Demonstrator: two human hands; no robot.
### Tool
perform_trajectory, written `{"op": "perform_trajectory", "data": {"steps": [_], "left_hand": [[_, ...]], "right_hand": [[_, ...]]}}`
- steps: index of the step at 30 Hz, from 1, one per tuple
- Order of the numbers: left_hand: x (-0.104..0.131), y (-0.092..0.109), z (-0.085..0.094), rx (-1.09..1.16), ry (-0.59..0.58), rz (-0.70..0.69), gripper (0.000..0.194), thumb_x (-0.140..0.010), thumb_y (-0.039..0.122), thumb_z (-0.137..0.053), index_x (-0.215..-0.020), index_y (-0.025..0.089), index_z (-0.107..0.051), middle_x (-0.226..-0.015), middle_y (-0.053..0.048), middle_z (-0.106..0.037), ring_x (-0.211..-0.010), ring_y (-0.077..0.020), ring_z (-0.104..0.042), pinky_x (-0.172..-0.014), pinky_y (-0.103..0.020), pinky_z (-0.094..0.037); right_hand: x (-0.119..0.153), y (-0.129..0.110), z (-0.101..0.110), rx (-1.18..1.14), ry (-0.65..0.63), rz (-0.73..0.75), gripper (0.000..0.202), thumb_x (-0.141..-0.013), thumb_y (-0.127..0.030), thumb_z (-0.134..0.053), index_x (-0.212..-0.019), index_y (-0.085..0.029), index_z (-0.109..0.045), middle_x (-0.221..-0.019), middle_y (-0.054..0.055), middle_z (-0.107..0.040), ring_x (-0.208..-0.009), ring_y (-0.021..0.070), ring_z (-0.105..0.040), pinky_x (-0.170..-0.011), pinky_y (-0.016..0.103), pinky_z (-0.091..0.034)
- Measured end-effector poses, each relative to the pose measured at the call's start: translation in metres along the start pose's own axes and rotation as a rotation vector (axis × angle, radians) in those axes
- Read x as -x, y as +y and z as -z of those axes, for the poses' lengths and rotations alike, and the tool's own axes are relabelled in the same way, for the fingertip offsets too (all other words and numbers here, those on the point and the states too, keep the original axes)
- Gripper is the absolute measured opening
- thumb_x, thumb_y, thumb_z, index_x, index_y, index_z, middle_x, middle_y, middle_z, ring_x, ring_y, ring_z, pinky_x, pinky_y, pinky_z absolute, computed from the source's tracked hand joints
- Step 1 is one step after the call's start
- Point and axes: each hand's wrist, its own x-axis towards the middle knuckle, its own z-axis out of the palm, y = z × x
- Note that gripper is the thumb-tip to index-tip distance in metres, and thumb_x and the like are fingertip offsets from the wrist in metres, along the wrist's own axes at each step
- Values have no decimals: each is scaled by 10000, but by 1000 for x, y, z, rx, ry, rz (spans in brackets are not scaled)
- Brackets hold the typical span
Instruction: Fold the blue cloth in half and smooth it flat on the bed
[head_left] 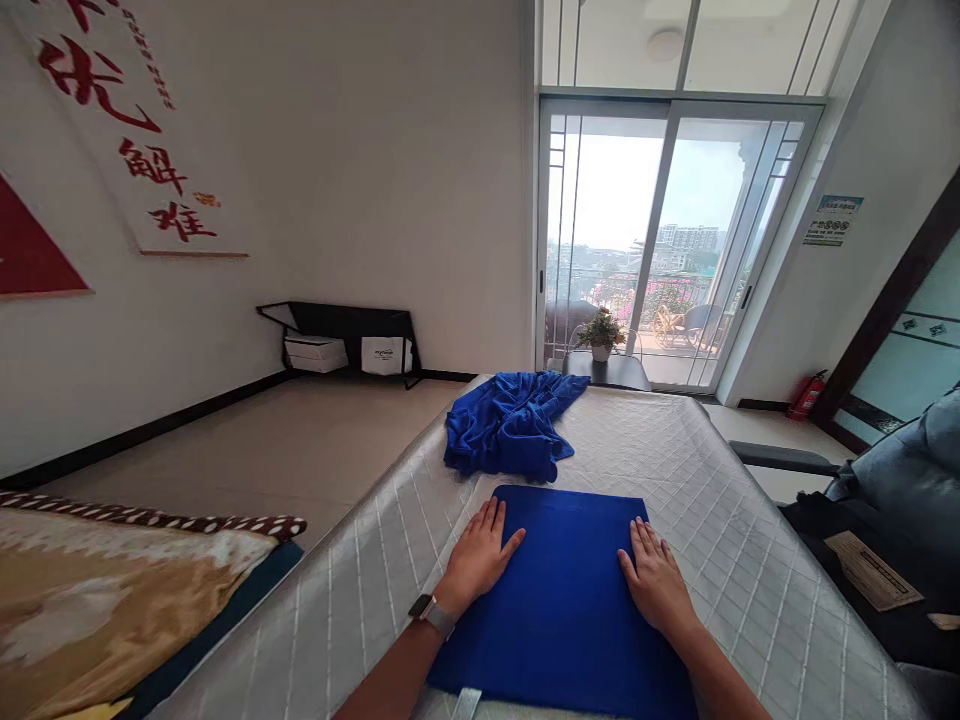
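A flat blue piece of cloth (562, 610), folded into a neat rectangle, lies in front of me on the quilted silver-grey cover (637, 440). My left hand (480, 555), with a watch on its wrist, rests flat on the cloth's left edge, fingers stretched out. On the right edge lies my right hand (656, 570), also flat with its fingers extended. Just beyond the folded cloth sits a crumpled blue cloth (514, 425) in a loose heap. A pale strip (466, 703) shows at the folded cloth's near edge.
A patterned blanket (112, 600) lies at the left. To the right stands a dark padded chair (911, 470) with a brown card (874, 570) on it. A potted plant (601, 335) stands on a dark seat past the far edge, before sliding glass doors (652, 250).
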Motion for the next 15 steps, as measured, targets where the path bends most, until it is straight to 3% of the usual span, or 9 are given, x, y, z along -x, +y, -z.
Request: {"op": "perform_trajectory", "data": {"steps": [15], "left_hand": [[2, 5, 8, -27, 20, 2, 878, -967, 684, -178, -1499, 7, -353, -1575, -222, -294, -1471, -310, -267, -1189, -438, -238]], "right_hand": [[2, -1, 1, 1, 14, 2, 705, -987, -506, -168, -1569, -110, -189, -1634, 61, -153, -1510, 177, -106, -1231, 385, -72]]}}
